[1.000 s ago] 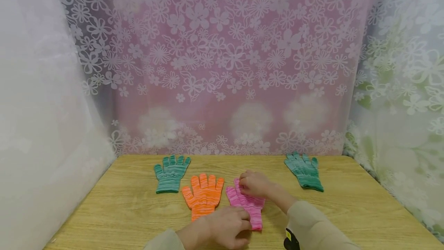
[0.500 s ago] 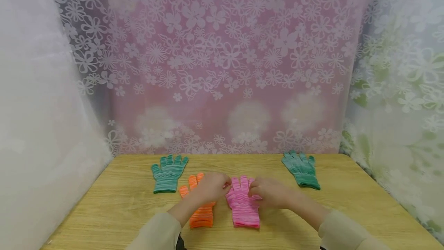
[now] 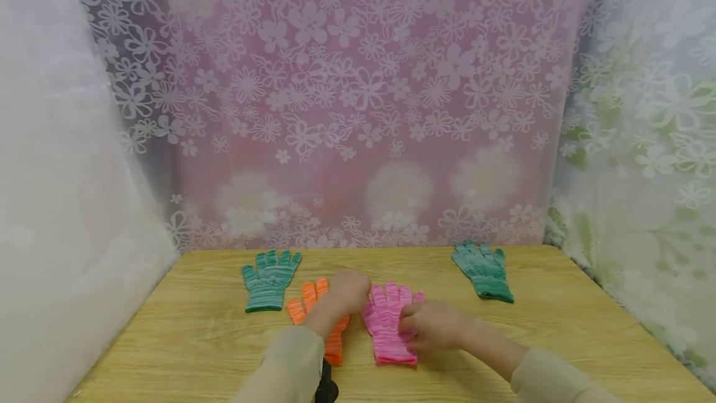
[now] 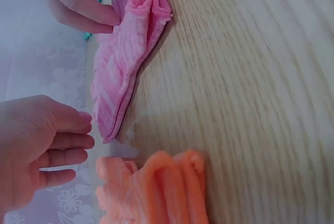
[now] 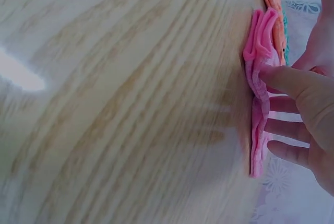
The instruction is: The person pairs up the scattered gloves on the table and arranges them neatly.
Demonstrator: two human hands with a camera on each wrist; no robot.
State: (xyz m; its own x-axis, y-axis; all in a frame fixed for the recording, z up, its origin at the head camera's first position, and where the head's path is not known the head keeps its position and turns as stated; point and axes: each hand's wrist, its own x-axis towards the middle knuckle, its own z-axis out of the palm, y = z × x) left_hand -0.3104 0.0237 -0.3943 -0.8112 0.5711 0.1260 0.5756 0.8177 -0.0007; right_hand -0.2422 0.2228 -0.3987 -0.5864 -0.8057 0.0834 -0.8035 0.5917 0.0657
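A pink knit glove (image 3: 388, 331) lies flat in the middle of the table, fingers pointing away. My right hand (image 3: 436, 326) is at its right edge; in the right wrist view the thumb and spread fingertips touch the knit. My left hand (image 3: 349, 291) reaches across an orange glove (image 3: 334, 350) toward the pink glove's left side, hiding part of the orange one. The left wrist view shows this left hand (image 4: 42, 148) with loosely bent fingers and nothing held, just beside the pink glove's finger end (image 4: 107, 125).
A green glove (image 3: 267, 282) lies at the back left of the wooden table (image 3: 184, 328), and another green glove (image 3: 485, 271) at the back right. Flowered curtains (image 3: 358, 111) hang behind and along both sides. A black wrist device (image 3: 326, 385) shows at the left sleeve.
My left hand has moved from the pink glove's cuff up to its finger end. The right hand has slid from the fingers to the right edge. The pink glove now lies straighter, fingers spread.
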